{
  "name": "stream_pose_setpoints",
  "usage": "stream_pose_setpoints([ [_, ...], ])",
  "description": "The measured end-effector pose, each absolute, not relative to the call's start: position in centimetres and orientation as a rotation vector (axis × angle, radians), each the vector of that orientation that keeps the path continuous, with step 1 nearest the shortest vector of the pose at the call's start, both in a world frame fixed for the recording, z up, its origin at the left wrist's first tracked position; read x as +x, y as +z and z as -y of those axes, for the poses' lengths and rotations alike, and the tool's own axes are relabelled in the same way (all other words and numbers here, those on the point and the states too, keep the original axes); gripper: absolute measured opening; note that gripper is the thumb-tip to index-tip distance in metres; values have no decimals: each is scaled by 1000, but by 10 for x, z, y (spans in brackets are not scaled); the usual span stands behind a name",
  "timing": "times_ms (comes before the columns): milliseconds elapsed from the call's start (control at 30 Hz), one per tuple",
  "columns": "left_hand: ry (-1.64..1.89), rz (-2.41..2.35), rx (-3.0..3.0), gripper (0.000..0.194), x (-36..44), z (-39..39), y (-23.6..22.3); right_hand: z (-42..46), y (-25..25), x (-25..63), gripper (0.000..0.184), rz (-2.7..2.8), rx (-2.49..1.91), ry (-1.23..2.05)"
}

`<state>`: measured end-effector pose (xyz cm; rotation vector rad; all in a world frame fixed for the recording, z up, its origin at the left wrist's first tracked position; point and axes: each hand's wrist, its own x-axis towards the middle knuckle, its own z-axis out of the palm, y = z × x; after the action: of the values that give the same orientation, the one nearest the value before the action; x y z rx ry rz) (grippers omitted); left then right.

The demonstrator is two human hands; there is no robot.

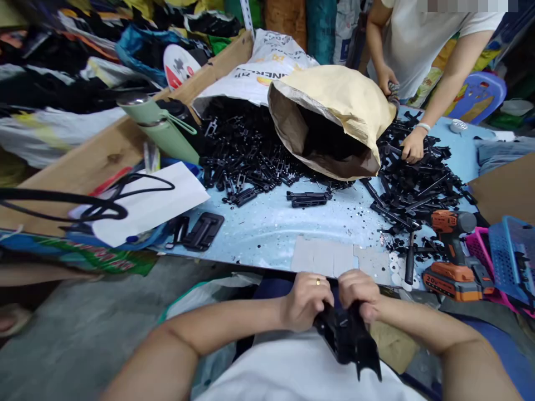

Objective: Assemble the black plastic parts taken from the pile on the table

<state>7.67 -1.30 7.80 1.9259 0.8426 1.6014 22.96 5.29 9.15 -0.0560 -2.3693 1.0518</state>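
Both of my hands grip a black plastic part (349, 337) in front of my white shirt, just off the table's near edge. My left hand (309, 301), with a ring on one finger, is closed on its left side. On the other side my right hand (359, 292) is closed round its upper end. The part has a curved, channel-like shape, and its far end is hidden by my fingers. Beyond my hands a grey cardboard piece (321, 255) lies on the table edge. Farther back a few black parts (309, 199) lie together on the blue tabletop (259, 234).
Black parts (246, 150) spill near an open paper sack (334, 94). Another person's hand (413, 146) rests on the right heap (413, 184). An orange cordless drill (453, 259), a black-handled tool (410, 264) and a blue basket (512, 256) stand right. A green bottle (163, 131) leans left.
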Motion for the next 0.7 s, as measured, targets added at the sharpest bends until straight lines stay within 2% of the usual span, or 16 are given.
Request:
stream_pose_setpoints([
  [100, 1933, -935, 1869, 55, 92, 10, 69, -48, 47, 194, 62, 1917, -661, 752],
  [200, 2005, -1238, 2113, 58, 89, -15, 43, -82, 21, 175, 46, 1784, -779, 635],
  [300, 1627, -1737, 2327, 67, 70, -57, 10, -138, 22, 185, 34, 1797, -916, 533],
  [400, 1126, -1960, 2368, 69, 48, -107, -15, -183, 35, 212, 34, 1587, -1188, 385],
  [467, 1017, -2060, 2299, 63, 39, -135, -21, -196, 45, 229, 33, 1553, -1218, 284],
  [567, 1208, -2038, 2295, 50, 35, -149, -8, -191, 62, 245, 29, 1702, -1134, 117],
  [700, 1595, -1689, 2511, 33, 27, -104, 37, -172, 90, 255, 25, 1796, -1042, 2],
])
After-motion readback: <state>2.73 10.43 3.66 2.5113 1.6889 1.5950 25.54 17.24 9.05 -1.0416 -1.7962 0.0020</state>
